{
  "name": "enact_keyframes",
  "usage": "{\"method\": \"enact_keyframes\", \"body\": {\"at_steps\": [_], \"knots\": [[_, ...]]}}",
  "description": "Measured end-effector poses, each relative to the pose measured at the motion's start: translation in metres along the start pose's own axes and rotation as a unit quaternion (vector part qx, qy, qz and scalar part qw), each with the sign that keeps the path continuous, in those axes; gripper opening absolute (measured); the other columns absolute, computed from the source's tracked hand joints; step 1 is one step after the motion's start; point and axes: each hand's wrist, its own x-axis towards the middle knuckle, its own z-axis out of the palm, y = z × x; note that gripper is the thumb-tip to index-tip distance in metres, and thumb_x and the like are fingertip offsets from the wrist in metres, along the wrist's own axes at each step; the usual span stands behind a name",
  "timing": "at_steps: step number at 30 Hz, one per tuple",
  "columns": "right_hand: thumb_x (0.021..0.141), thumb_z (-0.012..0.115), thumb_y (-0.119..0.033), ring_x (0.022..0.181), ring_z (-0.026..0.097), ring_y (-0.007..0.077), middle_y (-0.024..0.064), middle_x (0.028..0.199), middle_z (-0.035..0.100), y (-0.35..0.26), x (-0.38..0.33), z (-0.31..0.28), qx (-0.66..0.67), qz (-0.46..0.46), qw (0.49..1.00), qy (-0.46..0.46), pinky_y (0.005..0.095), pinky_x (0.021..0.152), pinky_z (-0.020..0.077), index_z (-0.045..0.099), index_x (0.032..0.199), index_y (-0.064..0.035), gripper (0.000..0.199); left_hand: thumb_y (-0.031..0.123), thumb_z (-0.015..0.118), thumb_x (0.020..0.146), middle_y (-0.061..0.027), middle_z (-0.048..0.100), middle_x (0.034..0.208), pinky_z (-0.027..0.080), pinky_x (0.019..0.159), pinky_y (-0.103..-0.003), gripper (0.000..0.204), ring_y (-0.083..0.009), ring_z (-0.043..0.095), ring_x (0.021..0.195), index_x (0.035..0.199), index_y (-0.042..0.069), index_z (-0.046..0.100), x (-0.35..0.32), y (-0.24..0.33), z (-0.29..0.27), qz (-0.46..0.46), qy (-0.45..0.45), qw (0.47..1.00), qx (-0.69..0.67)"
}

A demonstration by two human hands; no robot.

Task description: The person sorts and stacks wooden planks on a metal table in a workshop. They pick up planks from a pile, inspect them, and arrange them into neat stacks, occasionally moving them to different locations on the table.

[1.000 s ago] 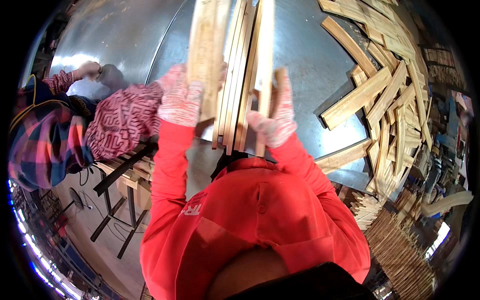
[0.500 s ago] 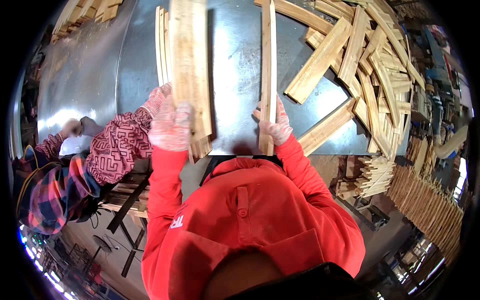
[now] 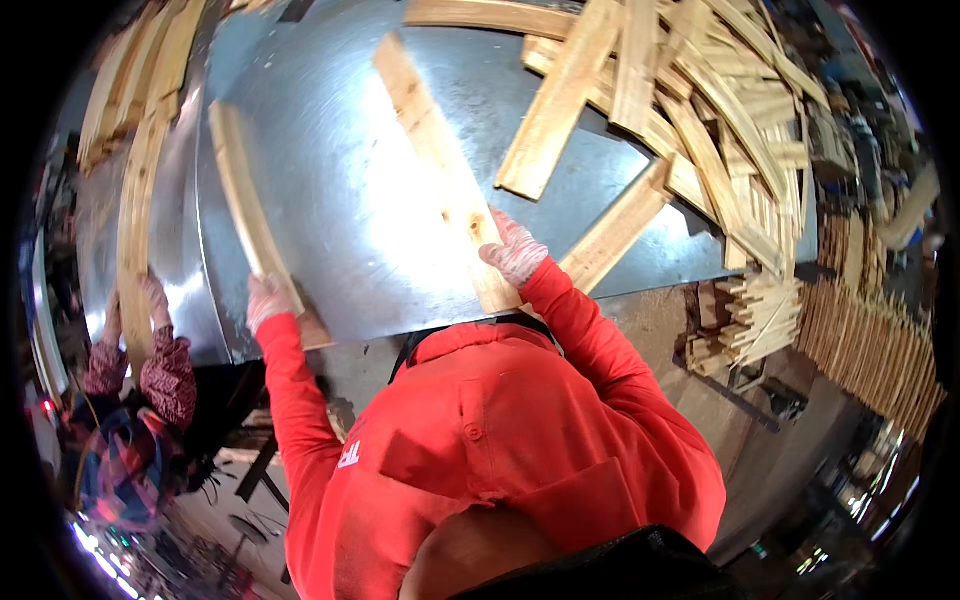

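My left hand (image 3: 268,300), in a pale mottled glove, grips the near end of a narrow wooden board (image 3: 243,185) at the left of the metal table. The board leans away from me, its far end blurred. My right hand (image 3: 516,250), gloved alike, has its fingers closed over the right edge of a wider, knotty wooden plank (image 3: 430,140). That plank slants up and left across the shiny tabletop (image 3: 320,200), with its near end by the table's front edge.
A heap of loose boards (image 3: 730,120) covers the right part of the table. At the left, a co-worker's gloved hands (image 3: 153,300) hold a long board (image 3: 140,200), beside a stack of boards (image 3: 130,80). Wooden strips (image 3: 750,320) are piled below the right front edge.
My left hand has moved left with a board. The plank at my right hand has turned from edge-on to broad face up, slanting left. The co-worker has drawn away leftward and now holds a board.
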Motion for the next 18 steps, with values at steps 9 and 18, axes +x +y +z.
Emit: {"method": "enact_keyframes", "body": {"at_steps": [9, 18], "knots": [[0.081, 0.045, -0.006, 0.111, 0.059, 0.0354, 0.0153, 0.137, 0.052, -0.169, -0.027, -0.119, -0.475, -0.04, 0.816, -0.327, 0.0409, 0.089, 0.0516, 0.03, 0.148, -0.0229, 0.071, 0.044, 0.078, 0.069, -0.0172, 0.051, 0.134, 0.03, 0.106, -0.057, 0.081, -0.0326, 0.047, 0.126, 0.135, 0.011, 0.045, -0.069, 0.173, -0.054, 0.574, 0.125, 0.804, 0.089], [0.079, 0.063, -0.06, 0.133, 0.04, 0.034, 0.0244, 0.148, 0.029, -0.12, 0.101, -0.172, -0.292, 0.088, 0.919, 0.249, 0.0405, 0.106, 0.0376, 0.024, 0.148, -0.0053, 0.097, 0.041, 0.07, 0.082, -0.0191, 0.068, 0.102, 0.051, 0.08, -0.046, 0.045, -0.0366, 0.065, 0.095, 0.105, 0.003, 0.063, -0.059, 0.08, -0.002, 0.165, -0.172, 0.961, -0.143]]}}
